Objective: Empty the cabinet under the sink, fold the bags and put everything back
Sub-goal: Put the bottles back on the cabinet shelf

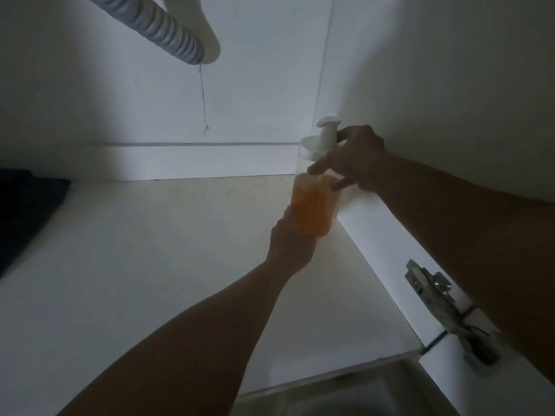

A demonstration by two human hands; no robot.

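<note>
Head view was dim and looked into the cabinet (pixel 156 247) under the sink, and the soap bottle (pixel 313 205) served as the landmark. It was a clear pump bottle, partly filled with orange liquid, with a white pump (pixel 326 133) on top, and it was seen upright in the back right corner of the cabinet, close to the right side wall (pixel 450 85) and the back wall (pixel 135 100). Whether its base was resting on the cabinet floor could not be told, since the lower part was hidden.

The left hand (pixel 292 244) was seen below the bottle, wrapped around its lower part and grasping it. The right hand (pixel 357 159) was seen at the bottle's upper right, with fingers curled round the neck just under the pump and one finger laid across the shoulder, so the bottle was gripped by both hands.

Up and to the left of the bottle, a ribbed grey hose (pixel 159 24) was seen running beside a white pipe (pixel 207 37), and a thin thread (pixel 203 97) was seen hanging from them. Far to the left of the bottle, a dark folded item (pixel 27 211) was seen lying on the floor of the cabinet; what it was could not be told. Below and to the right of the bottle, a metal hinge (pixel 435 292) was seen fixed to the side wall at the front edge.
</note>
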